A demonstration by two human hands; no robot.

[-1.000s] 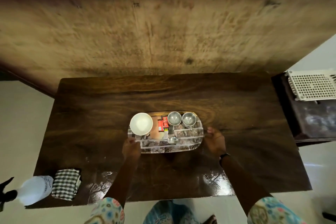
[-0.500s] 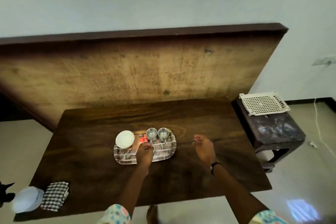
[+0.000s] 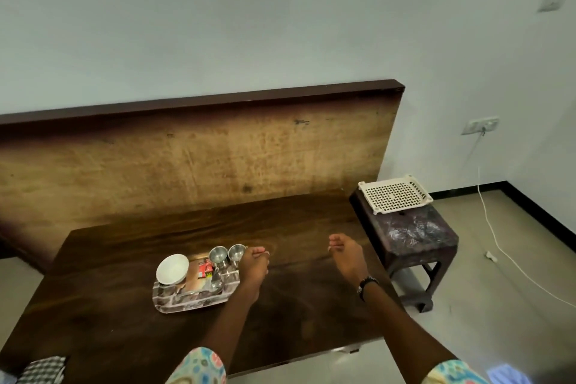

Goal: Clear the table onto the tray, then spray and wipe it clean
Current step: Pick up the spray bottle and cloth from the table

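The left hand (image 3: 254,265) is at the tray's (image 3: 190,305) right edge, fingers curled; whether it grips the rim cannot be determined. The right hand (image 3: 347,256) hovers over the surface (image 3: 124,330) well right of the tray, fingers loosely curled, holding nothing. The tray carries a white bowl (image 3: 172,269), two steel cups (image 3: 227,254) and red packets (image 3: 205,269). A checked cloth (image 3: 43,369) lies at the near-left corner.

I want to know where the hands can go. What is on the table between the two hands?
Nothing. In the head view, only bare dark table shows between the left hand and the right hand. The tray sits on the left hand's other side.
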